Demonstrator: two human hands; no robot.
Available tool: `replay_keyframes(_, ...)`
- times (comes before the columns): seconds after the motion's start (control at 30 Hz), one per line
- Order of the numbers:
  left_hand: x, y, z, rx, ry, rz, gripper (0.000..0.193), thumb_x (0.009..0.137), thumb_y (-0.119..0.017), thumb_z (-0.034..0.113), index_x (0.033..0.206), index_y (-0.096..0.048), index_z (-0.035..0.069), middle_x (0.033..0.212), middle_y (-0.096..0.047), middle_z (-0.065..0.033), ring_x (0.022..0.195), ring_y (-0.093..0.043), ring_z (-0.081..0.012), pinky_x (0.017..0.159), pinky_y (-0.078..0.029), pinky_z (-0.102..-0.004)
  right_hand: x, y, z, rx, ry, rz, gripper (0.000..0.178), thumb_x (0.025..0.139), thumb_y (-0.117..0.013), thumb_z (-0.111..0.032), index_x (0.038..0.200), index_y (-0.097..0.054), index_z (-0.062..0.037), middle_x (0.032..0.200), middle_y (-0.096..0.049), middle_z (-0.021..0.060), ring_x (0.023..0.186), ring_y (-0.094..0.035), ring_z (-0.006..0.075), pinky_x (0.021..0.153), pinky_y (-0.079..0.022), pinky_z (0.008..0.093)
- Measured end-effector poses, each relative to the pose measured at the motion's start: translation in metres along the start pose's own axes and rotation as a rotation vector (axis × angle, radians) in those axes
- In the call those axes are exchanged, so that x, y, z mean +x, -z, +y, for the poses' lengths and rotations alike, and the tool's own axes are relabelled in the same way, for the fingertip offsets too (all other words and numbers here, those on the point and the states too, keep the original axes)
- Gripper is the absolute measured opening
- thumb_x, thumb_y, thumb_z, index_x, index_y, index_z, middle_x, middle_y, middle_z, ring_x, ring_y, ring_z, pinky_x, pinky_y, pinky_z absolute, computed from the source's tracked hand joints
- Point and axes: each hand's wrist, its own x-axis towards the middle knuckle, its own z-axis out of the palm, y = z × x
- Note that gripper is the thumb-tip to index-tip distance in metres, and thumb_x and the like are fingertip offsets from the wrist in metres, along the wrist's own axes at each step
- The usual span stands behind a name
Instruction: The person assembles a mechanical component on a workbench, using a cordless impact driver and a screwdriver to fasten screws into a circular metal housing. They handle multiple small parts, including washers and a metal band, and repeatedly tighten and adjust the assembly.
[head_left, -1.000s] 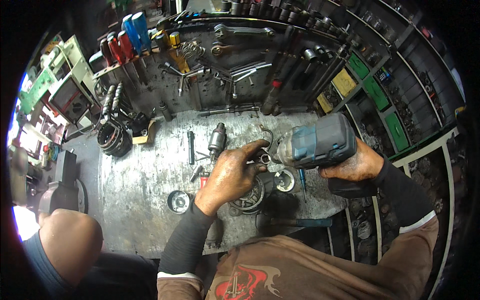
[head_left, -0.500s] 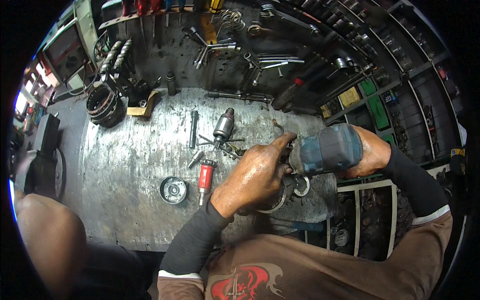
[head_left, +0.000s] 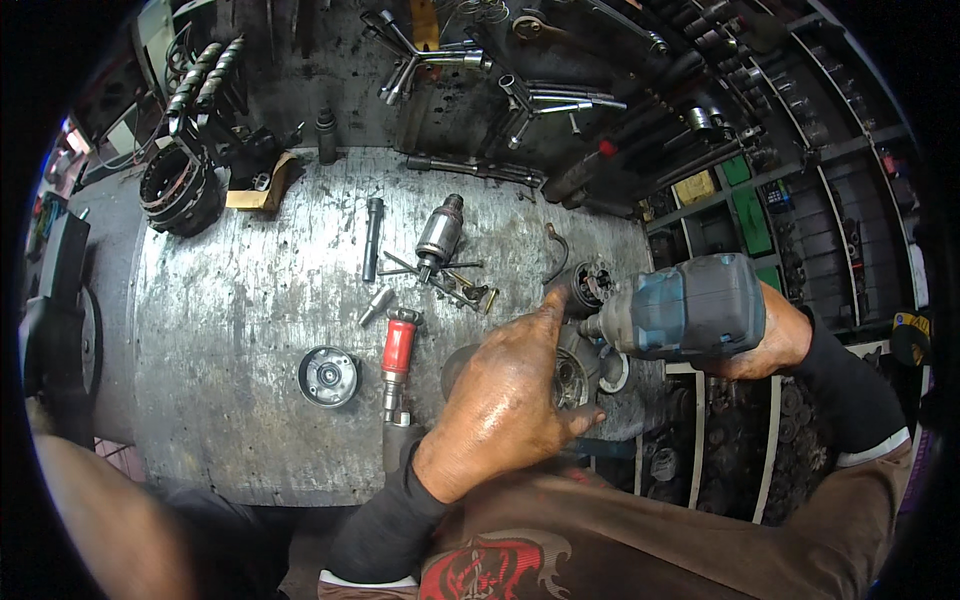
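My right hand [head_left: 785, 335] is wrapped round the handle of a teal and black cordless impact driver [head_left: 695, 308]. Its nose points left, over metal motor parts at the bench's right side. My left hand [head_left: 505, 395] lies over a round metal housing [head_left: 572, 382], index finger stretched forward and thumb spread to the right; its other fingers are partly hidden. The index fingertip is beside a dark cylindrical motor part [head_left: 585, 287] with an open end. A curved metal piece [head_left: 614, 372] shows beneath the driver.
Left of my hands lie a red air tool [head_left: 397, 347], a round metal cap [head_left: 329, 377], an armature [head_left: 440, 230], a long socket [head_left: 372, 240] and small bolts. A ring-shaped stator [head_left: 180, 192] stands far left. Drawers of parts [head_left: 735, 440] flank the bench. Another person's arm [head_left: 110, 510] is at lower left.
My left hand has come away from the driver's nose, its thumb now spread apart. The driver has shifted right, uncovering the dark cylindrical part. The whole view has moved slightly.
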Motion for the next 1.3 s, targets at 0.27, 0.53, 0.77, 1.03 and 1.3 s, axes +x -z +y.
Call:
replay_keyframes(0.27, -0.003, -0.010, -0.004, 0.023, -0.052, 0.083, 0.107, 0.066, -0.095, 0.031, 0.150, -0.043, -0.009, 0.134, -0.061, -0.0345, 0.127, -0.061, -0.0463, 0.108, -0.050, -0.0470, 0.002, 0.004, -0.012, -0.119, 0.093, 0.016, 0.054, 0.072, -0.085, -0.016, 0.122, -0.066, -0.0071, 0.114, -0.070, 0.0108, 0.104, -0.067, 0.0306, 0.097, -0.053, 0.0427)
replay_keyframes(0.53, 0.001, -0.001, 0.006, 0.104, -0.068, 0.018, 0.090, 0.070, -0.092, 0.032, 0.143, -0.053, -0.006, 0.131, -0.065, -0.0304, 0.122, -0.064, -0.0455, 0.105, -0.052, -0.0472, -0.006, 0.004, -0.024, -0.152, 0.143, 0.086, 0.055, 0.072, -0.083, -0.015, 0.123, -0.066, -0.0057, 0.118, -0.070, 0.0123, 0.105, -0.067, 0.0296, 0.094, -0.055, 0.0419)
replay_keyframes(0.77, 0.035, 0.000, 0.016, 0.186, -0.126, -0.051, 0.033, 0.092, -0.072, 0.016, 0.120, -0.071, -0.002, 0.109, -0.072, -0.0266, 0.102, -0.070, -0.0447, 0.087, -0.056, -0.0482, -0.030, -0.002, -0.001, -0.095, 0.109, 0.179, 0.048, 0.072, -0.086, -0.015, 0.116, -0.071, -0.0062, 0.110, -0.073, 0.0120, 0.099, -0.069, 0.0295, 0.090, -0.056, 0.0430)
replay_keyframes(1.03, 0.043, -0.008, 0.027, 0.372, -0.098, 0.055, 0.027, 0.083, -0.084, 0.024, 0.095, -0.074, 0.002, 0.090, -0.072, -0.0184, 0.085, -0.072, -0.0389, 0.074, -0.056, -0.0437, -0.087, -0.064, 0.090, 0.822, -0.289, 0.603, 0.036, 0.082, -0.087, -0.008, 0.115, -0.074, -0.0053, 0.107, -0.078, 0.0083, 0.093, -0.075, 0.0203, 0.084, -0.061, 0.0394)
replay_keyframes(1.3, 0.048, -0.015, 0.070, 0.466, -0.013, 0.149, 0.025, 0.085, -0.084, 0.022, 0.094, -0.071, 0.003, 0.087, -0.071, -0.0173, 0.081, -0.070, -0.0378, 0.071, -0.055, -0.0459, -0.059, -0.149, 0.213, 1.035, -0.178, 1.088, 0.022, 0.093, -0.074, -0.019, 0.106, -0.073, -0.0021, 0.089, -0.067, 0.0028, 0.084, -0.061, 0.0143, 0.083, -0.048, 0.0318)
